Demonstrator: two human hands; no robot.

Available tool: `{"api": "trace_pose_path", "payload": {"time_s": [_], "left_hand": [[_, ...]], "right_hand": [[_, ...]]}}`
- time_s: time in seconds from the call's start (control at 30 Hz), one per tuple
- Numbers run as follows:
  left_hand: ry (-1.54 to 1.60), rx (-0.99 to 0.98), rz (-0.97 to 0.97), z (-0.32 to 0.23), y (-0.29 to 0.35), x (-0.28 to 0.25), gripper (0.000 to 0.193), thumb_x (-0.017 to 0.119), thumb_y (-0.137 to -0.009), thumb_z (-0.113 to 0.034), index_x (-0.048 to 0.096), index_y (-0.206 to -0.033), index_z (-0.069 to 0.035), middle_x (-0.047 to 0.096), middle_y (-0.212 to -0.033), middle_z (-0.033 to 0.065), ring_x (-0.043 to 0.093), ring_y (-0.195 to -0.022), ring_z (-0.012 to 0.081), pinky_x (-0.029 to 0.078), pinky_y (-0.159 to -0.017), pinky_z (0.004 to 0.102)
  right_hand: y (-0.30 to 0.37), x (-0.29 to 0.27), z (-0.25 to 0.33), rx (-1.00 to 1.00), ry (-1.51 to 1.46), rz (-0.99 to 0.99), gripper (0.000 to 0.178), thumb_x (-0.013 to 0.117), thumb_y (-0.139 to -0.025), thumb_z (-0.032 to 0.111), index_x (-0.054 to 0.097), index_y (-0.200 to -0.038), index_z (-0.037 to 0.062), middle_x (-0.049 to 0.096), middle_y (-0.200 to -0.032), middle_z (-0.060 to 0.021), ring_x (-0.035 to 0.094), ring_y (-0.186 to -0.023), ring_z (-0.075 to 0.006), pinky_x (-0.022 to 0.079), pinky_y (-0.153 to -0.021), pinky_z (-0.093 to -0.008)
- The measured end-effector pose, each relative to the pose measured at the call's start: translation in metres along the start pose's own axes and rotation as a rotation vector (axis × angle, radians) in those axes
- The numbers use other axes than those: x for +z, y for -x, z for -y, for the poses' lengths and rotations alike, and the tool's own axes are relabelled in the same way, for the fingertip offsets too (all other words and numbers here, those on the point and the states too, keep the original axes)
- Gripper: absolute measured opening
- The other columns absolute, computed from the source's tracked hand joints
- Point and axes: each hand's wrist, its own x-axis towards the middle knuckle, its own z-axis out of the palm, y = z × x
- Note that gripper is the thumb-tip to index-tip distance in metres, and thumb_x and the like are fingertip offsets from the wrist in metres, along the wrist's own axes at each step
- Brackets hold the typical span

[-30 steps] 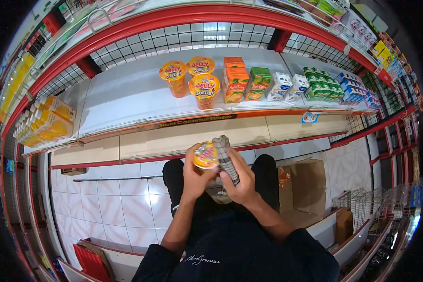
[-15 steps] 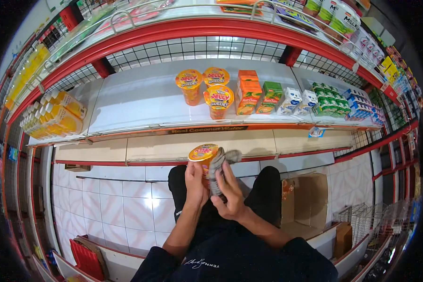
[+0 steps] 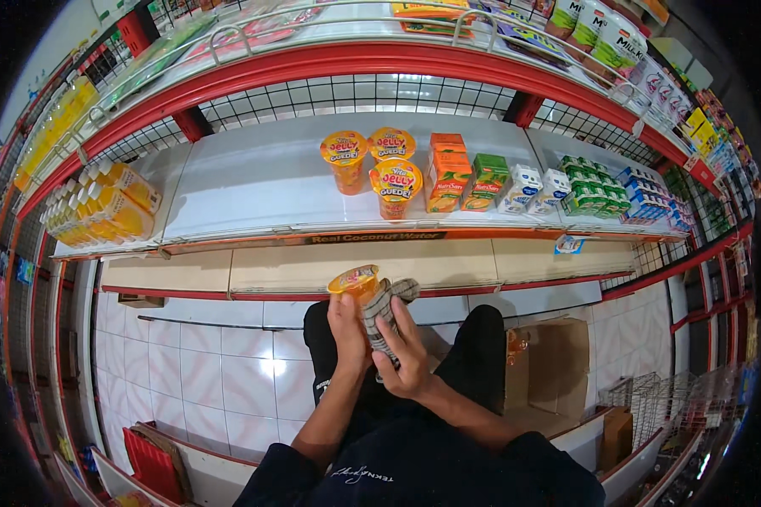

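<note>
An orange jelly cup [image 3: 357, 284] with a printed foil lid is gripped by my left hand [image 3: 347, 329], tilted over my lap. My right hand [image 3: 404, 355] is closed on a grey checked cloth [image 3: 379, 319], which presses against the cup's right side. One end of the cloth sticks up past my fingers. Part of the cup is hidden by the cloth and my fingers. Beyond my hands, three like cups [image 3: 395, 188] stand close together on the white shelf [image 3: 245, 177].
Right of the cups stand orange and green juice cartons [image 3: 450, 173], then small white, green and blue cartons [image 3: 596, 184]. Yellow bottles [image 3: 110, 207] fill the left end. A lower cream shelf [image 3: 296, 264] runs beneath. An opened cardboard box [image 3: 558, 363] sits by my right knee.
The cup in my left hand has tipped, its lid now slanting, and shifted slightly left. My right hand and the cloth have moved down a little along its side.
</note>
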Motion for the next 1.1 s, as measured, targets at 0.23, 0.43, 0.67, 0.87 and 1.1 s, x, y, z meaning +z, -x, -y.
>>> {"api": "trace_pose_path", "payload": {"time_s": [0.23, 0.43, 0.67, 0.87, 1.1], "left_hand": [[0.1, -0.197, 0.028, 0.013, 0.015, 0.004, 0.047, 0.037, -0.103, -0.041, 0.051, -0.12, 0.0, 0.061, -0.106, 0.0072, 0.06, -0.094, 0.0147, 0.049, -0.083, 0.0281], [-0.227, 0.04, 0.129, 0.008, 0.009, 0.007, 0.047, 0.055, -0.097, -0.035, 0.048, -0.125, 0.001, 0.059, -0.11, 0.0074, 0.055, -0.098, 0.012, 0.043, -0.087, 0.0266], [-0.022, -0.119, 0.049, 0.006, 0.007, 0.015, 0.049, 0.038, -0.103, -0.042, 0.045, -0.128, -0.001, 0.057, -0.116, 0.0097, 0.058, -0.101, 0.0172, 0.049, -0.088, 0.0316], [-0.305, -0.228, -0.074, 0.003, 0.004, 0.033, 0.054, 0.026, -0.105, -0.044, 0.051, -0.117, 0.002, 0.058, -0.103, 0.0084, 0.053, -0.087, 0.0145, 0.044, -0.078, 0.0282], [-0.371, 0.184, 0.188, 0.004, 0.002, 0.037, 0.04, 0.05, -0.098, -0.031, 0.049, -0.121, 0.002, 0.059, -0.108, 0.009, 0.055, -0.099, 0.015, 0.044, -0.087, 0.0281]], "right_hand": [[-0.01, -0.008, -0.012, 0.214, -0.207, -0.112, 0.06, 0.046, -0.096, 0.019, 0.026, -0.144, -0.0108, 0.025, -0.149, -0.0342, 0.028, -0.138, -0.0453, 0.024, -0.113, -0.0466], [-0.006, -0.004, -0.004, 0.043, -0.02, -0.074, 0.06, 0.049, -0.092, 0.014, 0.03, -0.144, -0.009, 0.024, -0.149, -0.035, 0.028, -0.138, -0.048, 0.025, -0.112, -0.0495], [-0.005, -0.011, -0.015, 0.167, -0.132, -0.069, 0.06, 0.044, -0.095, 0.014, 0.023, -0.143, -0.0147, 0.023, -0.149, -0.0352, 0.025, -0.14, -0.0455, 0.022, -0.114, -0.0477], [-0.01, -0.013, -0.014, 0.097, -0.017, -0.152, 0.062, 0.051, -0.092, 0.015, 0.027, -0.143, -0.0117, 0.024, -0.149, -0.0351, 0.024, -0.14, -0.047, 0.021, -0.114, -0.0494], [-0.006, -0.027, -0.022, -0.002, -0.065, -0.154, 0.059, 0.049, -0.091, 0.011, 0.029, -0.142, -0.0123, 0.025, -0.148, -0.035, 0.026, -0.139, -0.0471, 0.023, -0.113, -0.0492]]}}
